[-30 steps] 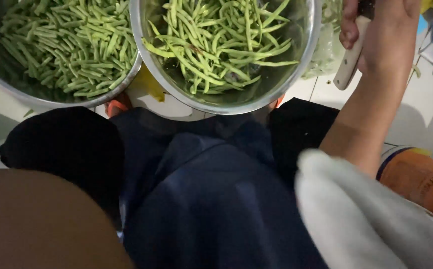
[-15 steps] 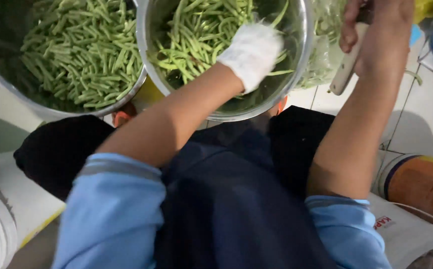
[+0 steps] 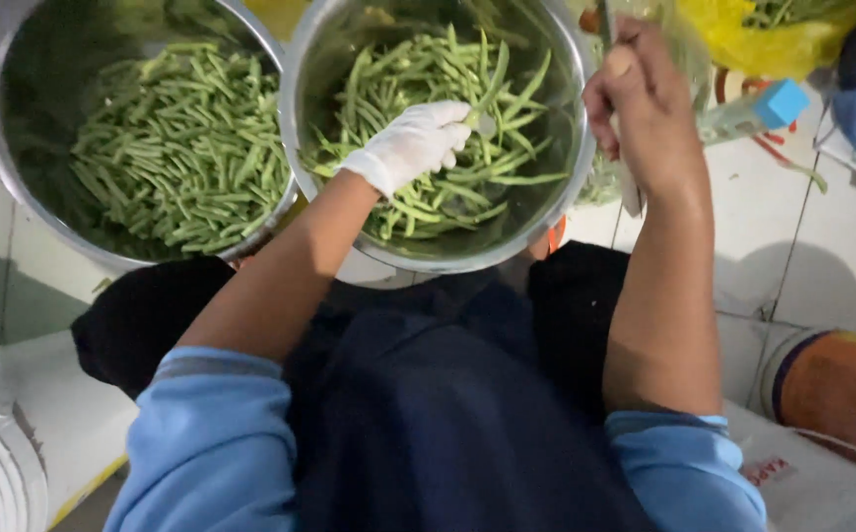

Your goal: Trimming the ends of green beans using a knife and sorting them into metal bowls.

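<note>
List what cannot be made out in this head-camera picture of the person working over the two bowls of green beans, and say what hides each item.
- Tool in the right hand: the fist covers most of it, so its kind is unclear.
- Left hand fingers: the white glove and beans hide whether they grip a bean.
- Right bowl and left bowl: far rims cut off by the top edge.
- Yellow bag: contents cut off at the top edge.

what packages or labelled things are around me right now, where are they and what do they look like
Yellow plastic bag: top right, crumpled, with green beans inside.
White sack: bottom right on the tiled floor, with red print on one corner.
Small bottle-like thing: right of the right hand, pale with a blue cap, lying down.
No signs or screens in view.
</note>
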